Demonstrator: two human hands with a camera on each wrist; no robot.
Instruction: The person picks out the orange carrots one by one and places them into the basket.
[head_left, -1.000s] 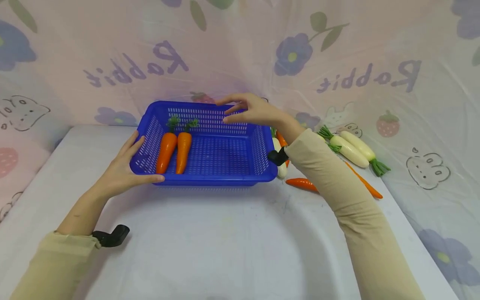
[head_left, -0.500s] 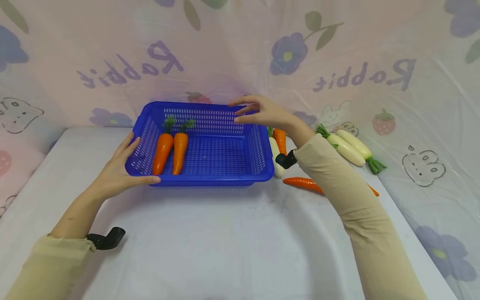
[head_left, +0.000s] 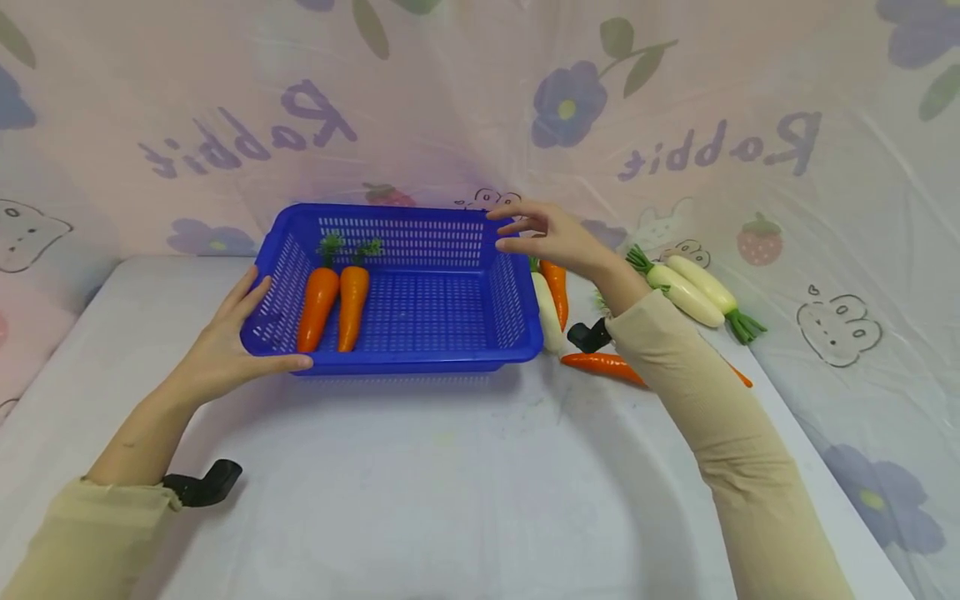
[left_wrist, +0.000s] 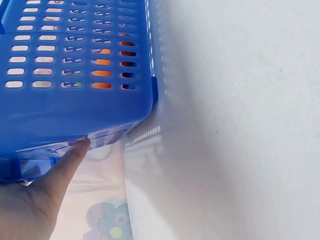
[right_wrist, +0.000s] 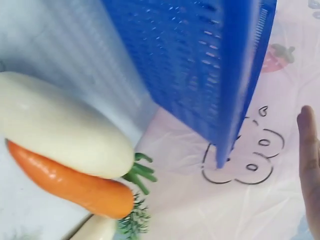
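The left hand [head_left: 213, 354] spans the near left corner of the blue basket [head_left: 412, 360], thumb along the near rim and straight fingers spread against the left side, touching it rather than wrapped round it. The right hand [head_left: 558, 237] is at the far right corner with fingers loosely bent, apparently holding nothing; the right wrist view shows a gap between its one visible finger and the basket.

Steadying the basket seems to be the step in hand. To do it well, the left hand should press evenly and low enough not to tip the rim, and the right should meet the wall with flat fingers, clear of the vegetables beside it.

The basket is on the desk [head_left: 390, 483]. Inside, a darker carrot [head_left: 318, 308] and a lighter carrot [head_left: 352, 308] lie side by side at its left end, leafy tops toward its far wall; bare mesh shows to their right. Just outside its right wall are a white radish [head_left: 546, 312] and an upper carrot [head_left: 555, 287]. A lower carrot [head_left: 600, 364] points at its near right corner, and two more radishes [head_left: 684, 293] lie well to its right.
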